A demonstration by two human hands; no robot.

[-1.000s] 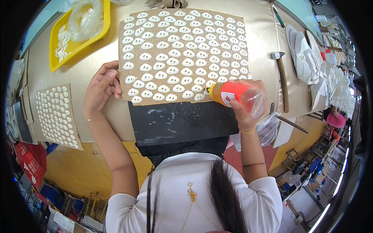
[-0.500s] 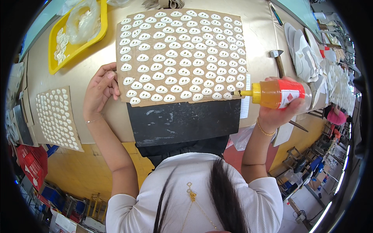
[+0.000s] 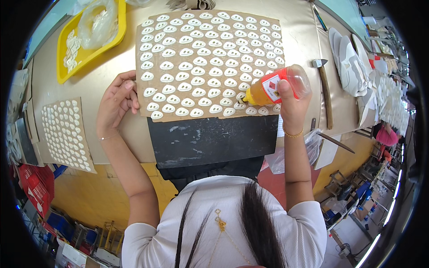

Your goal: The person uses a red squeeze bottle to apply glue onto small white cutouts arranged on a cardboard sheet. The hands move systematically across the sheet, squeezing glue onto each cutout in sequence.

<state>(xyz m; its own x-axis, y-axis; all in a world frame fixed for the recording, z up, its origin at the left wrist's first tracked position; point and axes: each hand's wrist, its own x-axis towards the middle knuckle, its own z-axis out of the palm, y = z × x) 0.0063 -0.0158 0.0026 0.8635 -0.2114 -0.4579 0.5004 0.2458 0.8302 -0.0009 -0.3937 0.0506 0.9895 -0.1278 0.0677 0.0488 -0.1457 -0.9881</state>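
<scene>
A brown cardboard sheet [image 3: 214, 117] carries rows of small white rounded pieces [image 3: 198, 71], each with two holes. My right hand [image 3: 293, 107] is closed round a squeeze bottle [image 3: 279, 85] with a yellow cap, a red-and-white label and amber liquid inside. The bottle is tilted down to the left, its dark-tipped nozzle [image 3: 242, 99] at a white piece near the sheet's lower right. At the sheet's left edge, my left hand [image 3: 117, 100] has its fingers curled against the cardboard; their grip is partly hidden.
A black board [image 3: 212, 143] lies under the sheet's near edge. A yellow tray [image 3: 85, 62] with loose pieces and a plastic bag stands far left. Another cardboard sheet of pieces [image 3: 67, 134] lies left. On the right are a hammer [image 3: 326, 89] and stacked white cutouts [image 3: 348, 62].
My right hand has brought the bottle left over the sheet and tipped it further, uncovering the hammer handle. The sheet has shifted slightly right. My left hand stays at its edge.
</scene>
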